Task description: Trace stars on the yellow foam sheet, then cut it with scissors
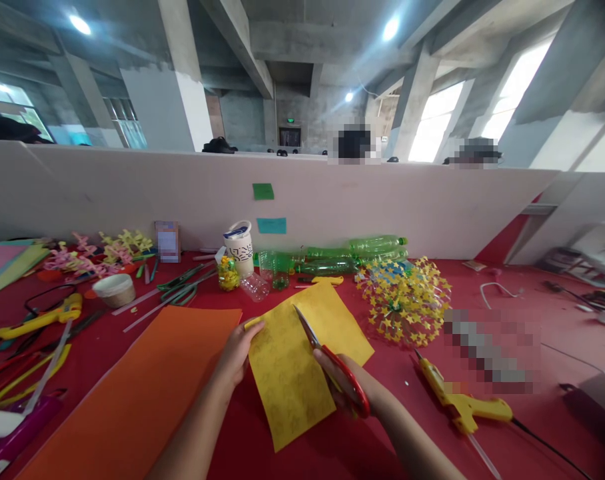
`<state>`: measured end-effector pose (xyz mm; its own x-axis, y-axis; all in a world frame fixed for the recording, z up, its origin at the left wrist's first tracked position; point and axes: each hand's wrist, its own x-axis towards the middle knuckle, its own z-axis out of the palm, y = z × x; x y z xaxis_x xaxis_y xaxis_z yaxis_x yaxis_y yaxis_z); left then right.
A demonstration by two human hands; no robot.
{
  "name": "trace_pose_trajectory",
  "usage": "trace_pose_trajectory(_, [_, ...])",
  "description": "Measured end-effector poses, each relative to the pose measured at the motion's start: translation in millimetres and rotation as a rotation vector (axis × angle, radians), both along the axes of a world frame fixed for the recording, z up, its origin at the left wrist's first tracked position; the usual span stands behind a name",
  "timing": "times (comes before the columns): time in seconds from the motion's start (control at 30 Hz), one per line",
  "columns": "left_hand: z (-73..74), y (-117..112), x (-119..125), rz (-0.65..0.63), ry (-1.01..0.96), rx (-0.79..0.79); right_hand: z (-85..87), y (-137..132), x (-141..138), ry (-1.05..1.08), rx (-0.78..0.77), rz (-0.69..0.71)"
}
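Note:
My left hand point(237, 353) pinches the left edge of a yellow foam sheet point(287, 380) that is lifted over the red table point(482, 427). My right hand point(350, 393) is closed in the handles of red scissors point(332, 363). The blades point up and to the left across the sheet's upper middle. A second piece of the yellow sheet point(345, 327) lies behind the blades on the right. A large orange foam sheet point(132, 393) lies flat to the left of my left arm.
A yellow glue gun point(457, 400) with a black cord lies at the right. A yellow star decoration point(405, 300) and green plastic bottles point(352, 257) sit beyond the sheet. A white cup point(240, 250), a small bowl point(114, 290), green scissors point(180, 287) and foam scraps crowd the left.

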<state>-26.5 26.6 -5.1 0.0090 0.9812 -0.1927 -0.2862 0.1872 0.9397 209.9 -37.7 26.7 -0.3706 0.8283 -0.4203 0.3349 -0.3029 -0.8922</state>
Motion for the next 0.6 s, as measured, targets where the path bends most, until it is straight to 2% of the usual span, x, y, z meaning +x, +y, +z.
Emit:
trace_pose_trajectory(0.27, [5.2,-1.9,-2.0,-0.051,0.000,-0.008,-7.3,0.8,-7.4,0.052,-0.005,-0.077])
trace_pose_trajectory(0.6, [7.1,-3.9,1.0,-0.032,0.072,0.048,1.0,-4.1,-9.7,0.059,0.002,-0.095])
